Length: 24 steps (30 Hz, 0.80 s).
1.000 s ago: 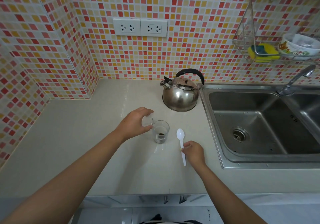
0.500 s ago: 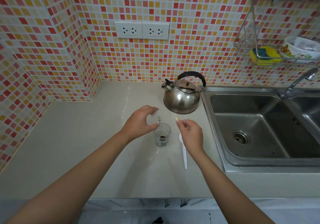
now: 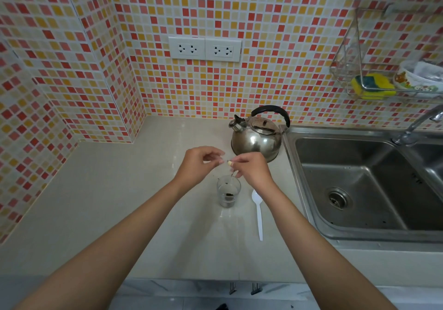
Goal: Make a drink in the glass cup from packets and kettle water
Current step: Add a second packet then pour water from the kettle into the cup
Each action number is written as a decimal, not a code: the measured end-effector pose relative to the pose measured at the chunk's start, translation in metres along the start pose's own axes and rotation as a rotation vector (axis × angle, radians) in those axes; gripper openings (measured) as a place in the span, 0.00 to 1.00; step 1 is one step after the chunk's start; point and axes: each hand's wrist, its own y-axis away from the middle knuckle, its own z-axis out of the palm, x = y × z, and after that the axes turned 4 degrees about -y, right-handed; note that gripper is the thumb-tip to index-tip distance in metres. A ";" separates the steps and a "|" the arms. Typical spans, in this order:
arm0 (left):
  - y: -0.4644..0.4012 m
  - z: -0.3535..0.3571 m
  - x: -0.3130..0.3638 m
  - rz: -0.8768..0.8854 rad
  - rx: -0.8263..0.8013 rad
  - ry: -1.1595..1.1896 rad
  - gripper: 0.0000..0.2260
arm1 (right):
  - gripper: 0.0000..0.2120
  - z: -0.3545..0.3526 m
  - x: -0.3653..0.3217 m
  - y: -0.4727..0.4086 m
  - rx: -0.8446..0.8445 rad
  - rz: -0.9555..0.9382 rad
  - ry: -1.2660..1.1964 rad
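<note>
A small glass cup (image 3: 228,193) stands on the pale counter with dark powder at its bottom. Just above and behind the cup, my left hand (image 3: 199,166) and my right hand (image 3: 251,168) meet fingertip to fingertip. Both pinch a small clear packet (image 3: 226,162), which is mostly hidden by the fingers. A thin strand hangs from my right fingers towards the cup's rim. The steel kettle (image 3: 257,139) with a black handle sits behind the hands, next to the sink. A white plastic spoon (image 3: 258,213) lies on the counter to the right of the cup.
A steel sink (image 3: 354,190) with a tap (image 3: 417,125) fills the right side. A wire rack (image 3: 366,86) on the tiled wall holds a yellow sponge and a bowl. Two wall sockets (image 3: 205,49) sit above the counter (image 3: 115,202).
My right hand left the spoon on the counter, rose and moved left to meet my left hand. My left hand lifted the packet slightly above the cup.
</note>
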 end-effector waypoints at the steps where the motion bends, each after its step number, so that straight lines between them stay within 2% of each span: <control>1: -0.001 -0.001 -0.001 -0.022 -0.023 0.013 0.08 | 0.05 -0.002 0.000 0.000 -0.013 -0.011 0.006; 9: -0.002 0.004 -0.001 -0.082 -0.088 0.168 0.03 | 0.04 -0.019 0.001 -0.006 -0.029 -0.008 0.051; 13: -0.003 0.007 0.003 -0.089 -0.139 0.145 0.01 | 0.04 -0.024 0.002 -0.005 -0.075 -0.034 0.146; 19: -0.003 0.013 0.006 -0.072 -0.133 -0.026 0.03 | 0.04 -0.020 0.007 -0.006 -0.069 -0.087 0.227; 24: 0.001 0.009 0.008 -0.057 -0.125 0.028 0.04 | 0.03 -0.020 0.010 -0.004 -0.066 -0.149 0.170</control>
